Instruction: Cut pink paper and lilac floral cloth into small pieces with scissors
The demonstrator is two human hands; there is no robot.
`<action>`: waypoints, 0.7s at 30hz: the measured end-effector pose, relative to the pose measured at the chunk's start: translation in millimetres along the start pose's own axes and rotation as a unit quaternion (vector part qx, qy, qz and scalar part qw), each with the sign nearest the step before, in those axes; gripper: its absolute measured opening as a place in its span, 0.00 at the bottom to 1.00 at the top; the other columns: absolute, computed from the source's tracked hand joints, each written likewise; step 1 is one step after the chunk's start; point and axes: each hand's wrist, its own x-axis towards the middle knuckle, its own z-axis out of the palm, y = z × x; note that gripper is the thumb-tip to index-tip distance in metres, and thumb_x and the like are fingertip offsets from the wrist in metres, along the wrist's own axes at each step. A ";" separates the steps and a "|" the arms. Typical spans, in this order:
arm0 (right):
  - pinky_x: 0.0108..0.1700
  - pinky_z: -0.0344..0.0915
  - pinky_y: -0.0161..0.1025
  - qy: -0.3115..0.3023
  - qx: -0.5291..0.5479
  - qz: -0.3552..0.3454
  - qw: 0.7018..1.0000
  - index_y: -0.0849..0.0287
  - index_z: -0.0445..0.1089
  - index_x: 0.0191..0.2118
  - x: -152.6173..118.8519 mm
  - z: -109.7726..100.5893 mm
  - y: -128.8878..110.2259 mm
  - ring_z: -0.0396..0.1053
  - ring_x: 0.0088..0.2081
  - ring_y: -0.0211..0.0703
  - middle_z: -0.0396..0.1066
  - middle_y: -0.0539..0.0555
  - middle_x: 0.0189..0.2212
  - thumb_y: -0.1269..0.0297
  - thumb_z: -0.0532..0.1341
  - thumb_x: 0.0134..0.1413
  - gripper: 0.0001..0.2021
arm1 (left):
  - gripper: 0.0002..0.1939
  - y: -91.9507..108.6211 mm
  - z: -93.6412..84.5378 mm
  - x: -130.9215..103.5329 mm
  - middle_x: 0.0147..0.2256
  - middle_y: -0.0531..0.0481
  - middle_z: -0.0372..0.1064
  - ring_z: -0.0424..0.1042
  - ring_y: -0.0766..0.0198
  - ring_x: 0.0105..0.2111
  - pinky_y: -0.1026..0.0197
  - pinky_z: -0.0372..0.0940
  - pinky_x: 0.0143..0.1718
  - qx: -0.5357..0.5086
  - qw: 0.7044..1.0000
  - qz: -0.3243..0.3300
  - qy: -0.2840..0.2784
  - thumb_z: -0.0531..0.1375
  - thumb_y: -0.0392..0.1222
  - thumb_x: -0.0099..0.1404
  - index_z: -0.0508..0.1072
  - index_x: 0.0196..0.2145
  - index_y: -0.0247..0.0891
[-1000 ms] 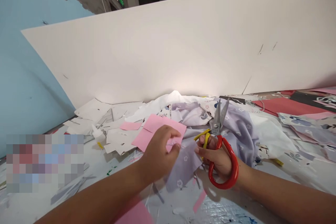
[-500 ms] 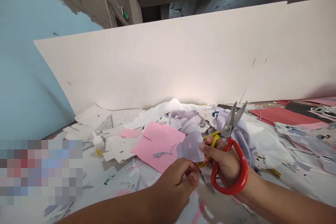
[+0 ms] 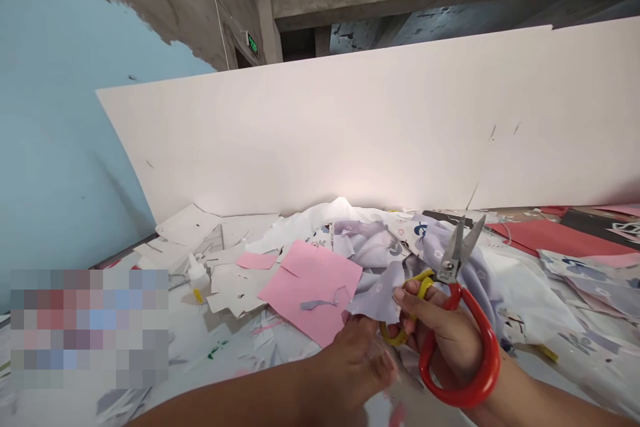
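My right hand (image 3: 445,327) pinches a small piece of lavender fabric (image 3: 377,290) between thumb and fingers. Red-handled scissors (image 3: 463,353) hang around the same hand, their blades (image 3: 460,250) parted and pointing up. Yellow scissor-like handles (image 3: 420,290) are also within its fingers. My left hand (image 3: 353,363) is just left of and below the fabric, its fingers bent and slightly blurred; whether it holds anything is unclear. Beyond the hands a pink paper sheet (image 3: 310,280) bears a thin lavender scrap (image 3: 317,305).
Crumpled white and printed fabric (image 3: 370,240) lies against a tall white board (image 3: 350,133). A small white bottle (image 3: 197,271) and white card pieces (image 3: 235,287) lie left. Red paper (image 3: 565,233) and printed fabric pieces (image 3: 595,280) lie right. Scraps litter the table (image 3: 195,340).
The view has shifted slightly, so everything sits further right and lower. My left hand has turned, its fingers more spread under the fabric. The lavender piece now hangs wider from my right hand.
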 end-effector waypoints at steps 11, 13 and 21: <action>0.20 0.55 0.33 -0.024 0.025 0.021 0.999 0.57 0.60 0.22 9.2 -5.4 23.1 0.58 0.14 0.34 0.60 0.43 0.08 0.62 0.68 0.32 0.14 | 0.25 -3.4 9.5 13.9 0.27 0.46 0.69 0.67 0.59 0.28 0.60 0.59 0.31 -0.361 0.918 -0.056 0.153 0.55 0.61 0.53 0.72 0.33 0.35; 0.21 0.56 0.34 -0.030 0.016 0.015 0.999 0.57 0.60 0.23 10.4 -7.7 27.4 0.58 0.14 0.34 0.59 0.42 0.08 0.62 0.67 0.35 0.13 | 0.23 -9.2 8.1 15.0 0.22 0.48 0.67 0.65 0.62 0.24 0.62 0.57 0.28 -0.353 0.905 -0.108 0.210 0.58 0.61 0.50 0.72 0.27 0.34; 0.20 0.51 0.33 -0.159 -0.050 -0.020 0.986 0.59 0.60 0.20 16.7 -3.1 23.4 0.54 0.16 0.32 0.57 0.44 0.12 0.67 0.60 0.43 0.08 | 0.25 -22.0 1.6 20.3 0.12 0.53 0.56 0.56 0.71 0.15 0.64 0.53 0.23 -0.315 0.906 -0.145 0.243 0.58 0.58 0.50 0.62 0.10 0.35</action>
